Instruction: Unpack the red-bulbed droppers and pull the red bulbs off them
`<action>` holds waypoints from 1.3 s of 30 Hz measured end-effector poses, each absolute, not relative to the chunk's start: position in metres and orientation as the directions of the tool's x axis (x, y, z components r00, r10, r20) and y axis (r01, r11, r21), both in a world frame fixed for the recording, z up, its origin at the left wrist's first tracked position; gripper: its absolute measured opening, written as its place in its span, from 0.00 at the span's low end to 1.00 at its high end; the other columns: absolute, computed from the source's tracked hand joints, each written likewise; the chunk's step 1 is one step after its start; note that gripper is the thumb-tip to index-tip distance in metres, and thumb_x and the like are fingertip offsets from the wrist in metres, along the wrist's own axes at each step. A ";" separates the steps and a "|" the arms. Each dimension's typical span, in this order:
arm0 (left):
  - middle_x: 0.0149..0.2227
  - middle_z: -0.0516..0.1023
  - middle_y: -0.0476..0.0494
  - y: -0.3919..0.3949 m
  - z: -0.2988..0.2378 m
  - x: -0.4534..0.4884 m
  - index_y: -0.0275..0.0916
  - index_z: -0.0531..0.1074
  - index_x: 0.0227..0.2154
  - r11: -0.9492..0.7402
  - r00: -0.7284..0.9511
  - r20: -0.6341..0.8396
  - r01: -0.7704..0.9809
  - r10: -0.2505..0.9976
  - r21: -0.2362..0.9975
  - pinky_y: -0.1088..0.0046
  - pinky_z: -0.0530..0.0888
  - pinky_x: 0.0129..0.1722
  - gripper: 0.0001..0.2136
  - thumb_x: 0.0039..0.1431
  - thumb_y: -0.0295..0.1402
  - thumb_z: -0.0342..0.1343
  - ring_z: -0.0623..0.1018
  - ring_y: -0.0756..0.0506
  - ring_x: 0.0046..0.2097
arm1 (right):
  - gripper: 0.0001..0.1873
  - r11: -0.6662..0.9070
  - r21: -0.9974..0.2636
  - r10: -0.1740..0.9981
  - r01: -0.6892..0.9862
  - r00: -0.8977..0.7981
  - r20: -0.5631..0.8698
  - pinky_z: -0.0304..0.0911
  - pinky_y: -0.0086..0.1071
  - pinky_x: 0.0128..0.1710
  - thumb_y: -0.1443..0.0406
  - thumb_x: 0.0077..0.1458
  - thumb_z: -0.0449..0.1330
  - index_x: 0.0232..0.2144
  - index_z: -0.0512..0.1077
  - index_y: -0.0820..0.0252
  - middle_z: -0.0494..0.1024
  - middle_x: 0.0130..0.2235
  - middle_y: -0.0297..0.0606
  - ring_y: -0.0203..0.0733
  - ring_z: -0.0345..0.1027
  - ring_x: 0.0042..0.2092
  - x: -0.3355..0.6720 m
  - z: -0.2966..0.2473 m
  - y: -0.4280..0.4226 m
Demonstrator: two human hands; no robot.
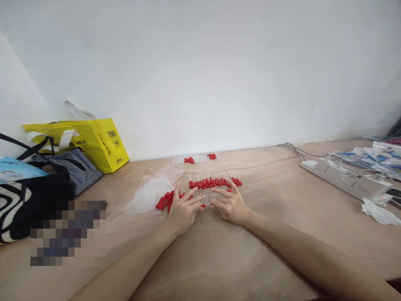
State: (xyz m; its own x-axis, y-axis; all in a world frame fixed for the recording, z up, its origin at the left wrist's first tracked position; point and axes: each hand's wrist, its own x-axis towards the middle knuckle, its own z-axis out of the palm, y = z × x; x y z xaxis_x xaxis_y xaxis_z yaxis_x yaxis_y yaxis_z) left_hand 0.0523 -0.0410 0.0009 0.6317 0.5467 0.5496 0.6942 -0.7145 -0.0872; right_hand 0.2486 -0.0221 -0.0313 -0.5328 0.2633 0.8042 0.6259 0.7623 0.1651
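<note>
My left hand and my right hand meet over a row of thin clear tubes on the tabletop. Between their fingertips lies a small dropper, its red bulb end at my left fingers and its pale tube running to my right fingers. The outer fingers of both hands are spread over the row. Just beyond, several droppers with red bulbs lie side by side, tubes pointing away. A loose heap of red bulbs sits left of my left hand. My fingers partly hide the tubes.
Clear zip bags lie at left; another bag with red bulbs is by the wall. A yellow bag, striped bag and black bag stand left. At right are a power strip, cables, crumpled tissue and plastic packets.
</note>
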 end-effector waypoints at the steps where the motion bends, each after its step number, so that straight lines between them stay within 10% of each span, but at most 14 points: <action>1: 0.42 0.76 0.50 -0.041 0.000 0.052 0.44 0.72 0.33 -0.715 0.633 0.547 0.694 0.547 -0.087 0.42 0.40 0.53 0.13 0.55 0.24 0.44 0.68 0.41 0.51 | 0.10 0.764 0.162 0.260 0.625 -0.528 0.808 0.35 0.42 0.57 0.67 0.56 0.50 0.27 0.69 0.57 0.77 0.25 0.29 0.35 0.66 0.46 0.249 -0.031 -0.022; 15: 0.29 0.73 0.48 -0.042 -0.001 0.046 0.42 0.71 0.25 -0.639 0.581 0.638 0.749 0.505 -0.176 0.52 0.58 0.47 0.09 0.56 0.29 0.47 0.71 0.45 0.36 | 0.11 0.762 0.119 0.299 0.637 -0.508 0.808 0.38 0.40 0.54 0.66 0.56 0.49 0.26 0.70 0.56 0.77 0.24 0.29 0.36 0.66 0.45 0.253 -0.030 -0.024; 27: 0.32 0.71 0.47 -0.025 0.022 -0.005 0.39 0.66 0.34 -0.469 0.202 0.633 0.836 0.747 0.287 0.74 0.70 0.28 0.07 0.54 0.34 0.47 0.72 0.49 0.29 | 0.16 0.571 -0.127 0.597 0.811 -0.304 0.742 0.60 0.27 0.28 0.69 0.55 0.46 0.44 0.67 0.60 0.70 0.32 0.39 0.36 0.65 0.31 0.270 -0.039 -0.003; 39: 0.27 0.73 0.49 -0.025 0.017 0.001 0.40 0.67 0.27 -0.367 0.218 0.526 0.910 0.822 0.195 0.71 0.67 0.29 0.05 0.51 0.34 0.49 0.72 0.47 0.30 | 0.20 0.610 -0.197 0.640 0.768 -0.330 0.694 0.64 0.30 0.36 0.79 0.47 0.44 0.40 0.68 0.67 0.67 0.35 0.44 0.39 0.64 0.36 0.263 -0.048 0.000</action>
